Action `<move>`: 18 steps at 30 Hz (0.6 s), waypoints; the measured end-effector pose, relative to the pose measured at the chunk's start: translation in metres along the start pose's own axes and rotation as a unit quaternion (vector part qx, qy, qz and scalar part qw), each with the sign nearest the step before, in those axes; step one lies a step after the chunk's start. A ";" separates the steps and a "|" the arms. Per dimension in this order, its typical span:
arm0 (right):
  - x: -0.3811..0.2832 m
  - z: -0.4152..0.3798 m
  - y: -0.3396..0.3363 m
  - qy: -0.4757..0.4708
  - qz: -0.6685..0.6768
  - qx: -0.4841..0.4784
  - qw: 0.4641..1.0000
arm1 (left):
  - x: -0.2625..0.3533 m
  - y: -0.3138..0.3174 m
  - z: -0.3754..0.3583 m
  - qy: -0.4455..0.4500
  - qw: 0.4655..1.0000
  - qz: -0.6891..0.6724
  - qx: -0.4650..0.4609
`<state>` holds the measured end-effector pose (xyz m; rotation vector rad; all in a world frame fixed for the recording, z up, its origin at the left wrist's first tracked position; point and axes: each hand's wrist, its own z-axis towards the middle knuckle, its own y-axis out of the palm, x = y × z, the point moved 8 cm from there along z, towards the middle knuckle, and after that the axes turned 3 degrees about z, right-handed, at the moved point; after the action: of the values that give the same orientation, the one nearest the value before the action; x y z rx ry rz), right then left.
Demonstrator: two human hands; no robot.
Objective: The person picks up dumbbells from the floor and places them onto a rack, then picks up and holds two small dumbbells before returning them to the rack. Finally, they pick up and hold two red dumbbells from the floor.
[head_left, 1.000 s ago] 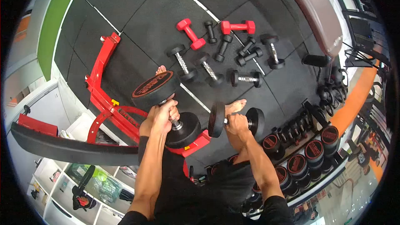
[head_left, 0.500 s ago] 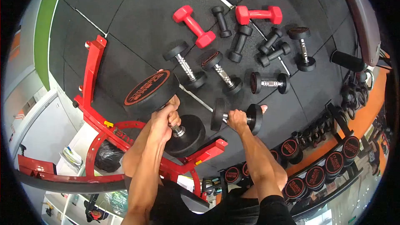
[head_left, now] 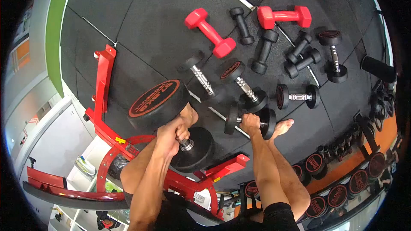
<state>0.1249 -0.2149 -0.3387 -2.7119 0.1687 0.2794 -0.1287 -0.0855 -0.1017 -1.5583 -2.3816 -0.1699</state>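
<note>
My left hand (head_left: 172, 134) is wrapped round the handle of a large black dumbbell (head_left: 155, 105) with orange lettering on its upper end. That dumbbell stands tilted, its lower end beside the red frame. My right hand (head_left: 250, 122) grips the handle of a smaller black dumbbell (head_left: 269, 124), held roughly level near my bare foot (head_left: 282, 127). Just beyond it lie chrome-handled dumbbells, one (head_left: 245, 86) close to my right hand and another (head_left: 200, 77) nearer the large dumbbell. A third chrome-handled dumbbell (head_left: 298, 97) rests to the right.
Two red dumbbells (head_left: 210, 33) and several small black dumbbells (head_left: 265, 52) lie on the black mat floor (head_left: 145, 25). A red metal frame (head_left: 102, 85) stands at left. Along the lower right runs a rack with round-ended dumbbells (head_left: 338, 195). A black cylinder (head_left: 378, 69) sits at far right.
The view has shifted, so the floor dumbbells appear farther right and slightly lower. My right foot shows more fully. Both hands keep their grip on the same dumbbells.
</note>
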 end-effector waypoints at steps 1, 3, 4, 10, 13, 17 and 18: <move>0.000 -0.002 0.003 0.002 -0.002 -0.006 1.000 | 0.004 -0.002 0.001 0.000 1.000 0.010 0.003; 0.001 -0.003 0.005 -0.011 0.007 -0.025 1.000 | 0.018 -0.003 0.007 0.005 0.999 0.035 0.006; 0.000 -0.001 0.004 -0.019 0.014 -0.032 0.999 | 0.029 -0.003 0.012 0.011 0.999 0.049 -0.002; 0.000 -0.002 -0.001 -0.036 0.033 -0.017 0.999 | 0.087 -0.003 0.069 0.064 0.992 0.107 -0.022; 0.001 0.002 0.004 -0.035 0.026 -0.021 0.999 | 0.120 -0.008 0.113 0.082 0.983 0.162 -0.004; -0.001 0.002 0.000 -0.033 0.027 -0.018 0.999 | 0.159 -0.017 0.167 0.125 0.968 0.218 0.010; -0.002 0.001 -0.003 -0.039 0.032 -0.014 0.999 | 0.167 -0.016 0.177 0.140 0.963 0.230 0.010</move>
<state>0.1238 -0.2117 -0.3379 -2.7217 0.2323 0.4088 -0.2367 0.0991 -0.2188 -1.8857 -1.7522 -0.2443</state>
